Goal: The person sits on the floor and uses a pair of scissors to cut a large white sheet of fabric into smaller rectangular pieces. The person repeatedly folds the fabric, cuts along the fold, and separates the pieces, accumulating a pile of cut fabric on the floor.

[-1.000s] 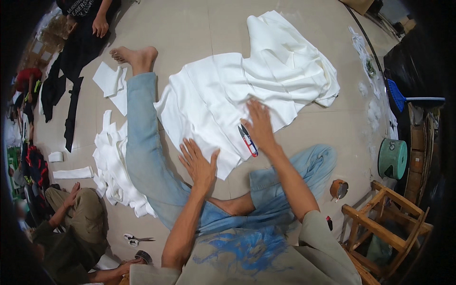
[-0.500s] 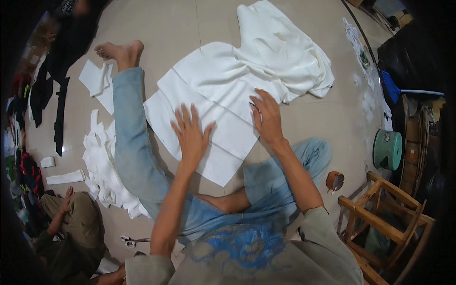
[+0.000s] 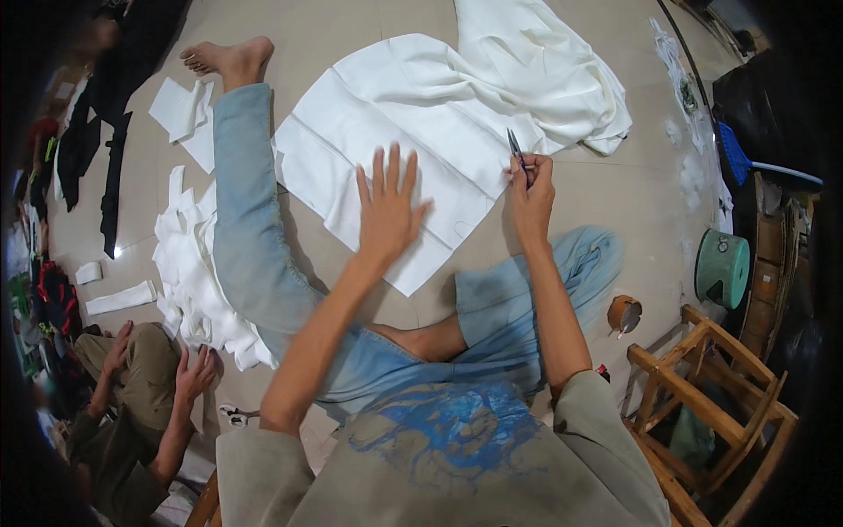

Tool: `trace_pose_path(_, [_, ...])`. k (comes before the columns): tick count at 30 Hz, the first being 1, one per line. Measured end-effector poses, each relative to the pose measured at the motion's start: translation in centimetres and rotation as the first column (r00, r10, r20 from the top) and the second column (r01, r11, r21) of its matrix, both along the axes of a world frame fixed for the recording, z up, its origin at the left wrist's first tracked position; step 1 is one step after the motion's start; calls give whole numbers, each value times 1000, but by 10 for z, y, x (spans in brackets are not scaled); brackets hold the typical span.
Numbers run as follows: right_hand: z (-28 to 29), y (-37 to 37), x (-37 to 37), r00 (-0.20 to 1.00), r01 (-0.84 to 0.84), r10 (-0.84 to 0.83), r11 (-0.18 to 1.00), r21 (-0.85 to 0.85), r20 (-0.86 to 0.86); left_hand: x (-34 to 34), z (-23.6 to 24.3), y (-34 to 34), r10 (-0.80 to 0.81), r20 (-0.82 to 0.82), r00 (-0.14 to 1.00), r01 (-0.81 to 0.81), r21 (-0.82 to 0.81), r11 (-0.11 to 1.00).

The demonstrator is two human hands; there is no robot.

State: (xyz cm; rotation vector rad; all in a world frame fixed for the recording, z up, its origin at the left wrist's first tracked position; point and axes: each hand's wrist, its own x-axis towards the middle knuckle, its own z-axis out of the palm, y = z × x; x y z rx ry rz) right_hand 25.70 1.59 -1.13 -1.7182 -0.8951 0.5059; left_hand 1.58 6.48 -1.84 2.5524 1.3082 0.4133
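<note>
A large white cloth (image 3: pixel 338 110) lies spread on the tiled floor between my legs, its near corner pointing at me and its far part bunched in folds. My left hand (image 3: pixel 386 215) rests flat on it, fingers spread, with nothing in it. At the cloth's right edge, my right hand (image 3: pixel 534 200) is closed around small snips (image 3: pixel 515 147), whose pointed metal blades aim away from me. The snips' handle is mostly hidden by my fingers. A small curved mark (image 3: pixel 460 229) shows on the cloth near that edge.
White cloth pieces (image 3: pixel 186 277) are heaped beside my left leg, with scissors (image 3: pixel 235 415) nearer me. Another person's hands (image 3: pixel 195 373) are at the lower left. A wooden stool frame (image 3: pixel 694 408), a brown cup (image 3: pixel 624 314) and a green round stool (image 3: pixel 723 268) stand on the right.
My left hand has shifted to the right over the cloth. My right hand has turned upright and moved right, bringing the snips into plain sight. The other person's second hand has come into view.
</note>
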Motion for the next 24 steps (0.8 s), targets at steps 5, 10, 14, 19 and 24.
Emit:
trace_pose_path(5, [-8,-54,-58,788,-330,151,922,-203,-596,-14,-9,-91,35,51,998,-19,-289,957])
trace_pose_path(10, [-13,-42,-48,839,-238,71,939,-247,-539,-14,0,-91,17,13,1000,-14,-238,971])
trace_pose_path(14, [3,-65,-41,955,-245,154,891,-382,-255,-6,29,-103,172,140,975,-101,-410,906])
trace_pose_path(19, [19,-116,-73,938,-181,12,871,-457,-348,4,23,-153,856,-18,516,319,-924,-212])
trace_pose_path(24, [-1,-90,-69,986,-64,-38,814,-578,-163,18,3,-165,978,-139,157,537,-819,-202])
